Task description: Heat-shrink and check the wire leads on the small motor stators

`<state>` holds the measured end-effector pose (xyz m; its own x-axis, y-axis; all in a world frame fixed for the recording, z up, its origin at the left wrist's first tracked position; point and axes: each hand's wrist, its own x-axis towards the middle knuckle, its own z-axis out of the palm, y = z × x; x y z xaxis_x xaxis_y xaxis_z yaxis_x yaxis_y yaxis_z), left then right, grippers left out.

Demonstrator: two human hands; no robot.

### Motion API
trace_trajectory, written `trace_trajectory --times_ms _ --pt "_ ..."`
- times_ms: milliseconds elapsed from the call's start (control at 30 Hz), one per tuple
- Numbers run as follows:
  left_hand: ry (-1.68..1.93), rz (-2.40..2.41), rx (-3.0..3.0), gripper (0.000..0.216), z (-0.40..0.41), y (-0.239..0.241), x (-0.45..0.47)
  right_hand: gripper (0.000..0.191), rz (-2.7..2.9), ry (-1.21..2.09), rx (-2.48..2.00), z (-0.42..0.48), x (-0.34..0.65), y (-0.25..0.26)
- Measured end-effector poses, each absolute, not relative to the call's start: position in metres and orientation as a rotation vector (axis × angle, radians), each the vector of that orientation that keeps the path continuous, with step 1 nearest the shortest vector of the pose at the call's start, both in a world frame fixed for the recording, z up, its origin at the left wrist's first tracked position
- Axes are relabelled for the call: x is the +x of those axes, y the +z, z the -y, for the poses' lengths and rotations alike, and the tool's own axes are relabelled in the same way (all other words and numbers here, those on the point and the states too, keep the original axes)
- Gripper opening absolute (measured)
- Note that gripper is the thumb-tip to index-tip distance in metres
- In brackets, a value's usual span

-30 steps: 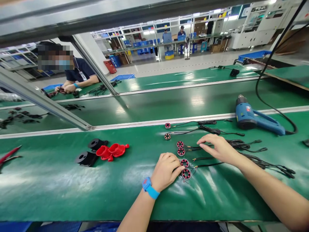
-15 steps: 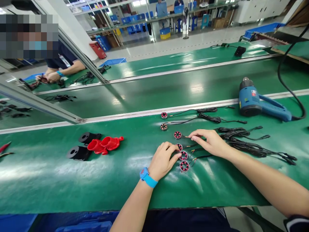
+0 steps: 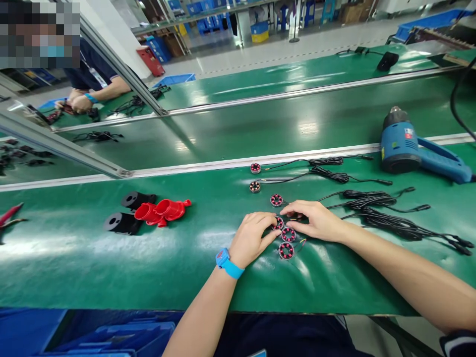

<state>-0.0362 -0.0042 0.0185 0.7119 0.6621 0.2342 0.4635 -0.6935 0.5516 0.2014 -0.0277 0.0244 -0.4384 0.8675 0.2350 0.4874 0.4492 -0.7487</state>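
Several small round stators with red windings lie in a line on the green mat, each trailing a thin black cable. My left hand (image 3: 253, 238), with a blue wristband, rests curled on the mat and pinches one stator (image 3: 277, 223) with its fingertips. My right hand (image 3: 315, 221) lies just right of it, fingers pressed on that stator's wires. Two more stators (image 3: 288, 234) (image 3: 286, 251) sit just below my fingers, another (image 3: 276, 200) just above. Further back lie two more stators (image 3: 255, 168).
A blue heat gun (image 3: 409, 146) lies at the right. Bundled black cables (image 3: 386, 210) spread right of my hands. Red funnel-shaped parts (image 3: 161, 211) and black housings (image 3: 122, 223) sit at the left. Red-handled pliers (image 3: 9, 216) are at the far left. Another person works across the belt.
My right hand has drawn in leftward toward my left hand. Both now meet at one stator higher in the row than the one my left hand touched a second ago. The view has tilted down.
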Motion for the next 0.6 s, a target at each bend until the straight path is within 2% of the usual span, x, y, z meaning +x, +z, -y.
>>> trace_trajectory --times_ms 100,233,467,600 --pt "0.660 -0.852 2.452 0.017 0.0060 0.0159 -0.0354 0.027 2.108 0.871 -1.186 0.0290 0.2032 0.0247" --pt "0.757 -0.872 2.489 0.029 0.0094 0.0132 -0.0340 0.017 2.069 1.033 -1.273 0.0297 0.2037 0.0291" --pt "0.767 -0.845 2.478 0.037 0.0122 0.0175 -0.0291 0.029 1.581 1.565 -1.304 0.0262 0.2011 0.0238" --pt "0.715 -0.895 2.490 0.039 0.0139 0.0204 -0.0268 0.026 1.526 1.620 -1.317 0.0272 0.1994 0.0206"
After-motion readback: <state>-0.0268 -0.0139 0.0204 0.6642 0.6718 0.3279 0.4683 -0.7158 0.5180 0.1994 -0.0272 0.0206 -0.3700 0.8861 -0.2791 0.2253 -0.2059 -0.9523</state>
